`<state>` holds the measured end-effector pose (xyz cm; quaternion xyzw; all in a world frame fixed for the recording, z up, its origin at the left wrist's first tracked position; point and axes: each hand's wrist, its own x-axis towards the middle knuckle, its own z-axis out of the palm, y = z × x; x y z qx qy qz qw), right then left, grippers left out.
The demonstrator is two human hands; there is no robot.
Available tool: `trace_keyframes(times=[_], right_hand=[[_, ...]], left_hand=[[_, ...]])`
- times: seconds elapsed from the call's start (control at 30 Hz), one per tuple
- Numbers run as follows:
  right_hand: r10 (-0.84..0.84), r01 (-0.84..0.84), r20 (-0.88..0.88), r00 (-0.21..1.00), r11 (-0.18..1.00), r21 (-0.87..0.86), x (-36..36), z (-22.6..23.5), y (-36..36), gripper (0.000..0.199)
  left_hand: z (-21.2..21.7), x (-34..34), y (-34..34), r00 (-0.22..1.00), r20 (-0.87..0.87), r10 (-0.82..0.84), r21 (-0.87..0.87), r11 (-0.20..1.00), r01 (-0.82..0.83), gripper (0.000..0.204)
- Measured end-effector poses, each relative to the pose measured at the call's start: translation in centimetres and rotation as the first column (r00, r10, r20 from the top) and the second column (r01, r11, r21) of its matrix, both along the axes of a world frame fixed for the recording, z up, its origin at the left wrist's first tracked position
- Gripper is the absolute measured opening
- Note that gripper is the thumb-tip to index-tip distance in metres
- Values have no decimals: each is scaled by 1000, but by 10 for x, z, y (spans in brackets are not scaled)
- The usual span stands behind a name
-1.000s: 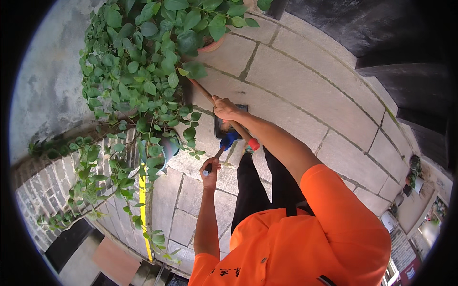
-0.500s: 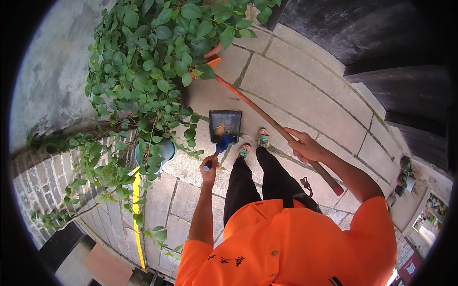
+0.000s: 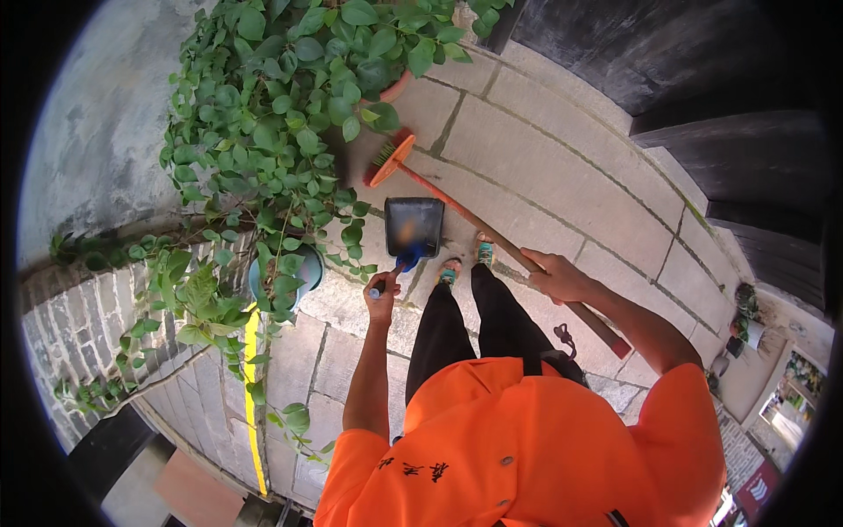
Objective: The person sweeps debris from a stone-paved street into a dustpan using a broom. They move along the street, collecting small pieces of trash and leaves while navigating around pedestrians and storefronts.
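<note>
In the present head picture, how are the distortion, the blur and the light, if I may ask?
Head view: paving joints curve toward the rim, and corners go black; the brownish patch in the dustpan looks smeared, leaves sharper; light seems soft, dark panels dim.

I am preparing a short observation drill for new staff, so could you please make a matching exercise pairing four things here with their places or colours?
Things:
1. broom
2. dustpan
3. shirt
4. long stripe

Descriptions:
A. yellow, to the person's left
B. handle in the left hand
C. orange, worn by the person
D. handle in the right hand

Right pairs: 1-D; 2-B; 3-C; 4-A
</note>
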<state>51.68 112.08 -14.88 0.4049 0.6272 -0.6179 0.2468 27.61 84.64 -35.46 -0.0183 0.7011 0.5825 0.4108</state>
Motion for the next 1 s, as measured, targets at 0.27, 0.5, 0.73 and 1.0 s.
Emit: trace_keyframes(times=[0.27,0.5,0.73,1.0], right_hand=[[-242,241,-9,970,970,-32,26,12,8,59],[-174,170,13,985,975,145,26,-59,-38,63],[-519,582,264,813,704,-408,100,69,-82,64],[-655,679,191,731,674,-291,113,94,-105,64]], left_hand=[[-6,0,1,999,-14,-36,4,999,36,13],[-2,-2,-3,996,-37,-83,1,997,83,13],[-25,11,19,956,-218,-198,62,974,216,12],[13,-22,-8,955,-60,-290,42,955,292,10]])
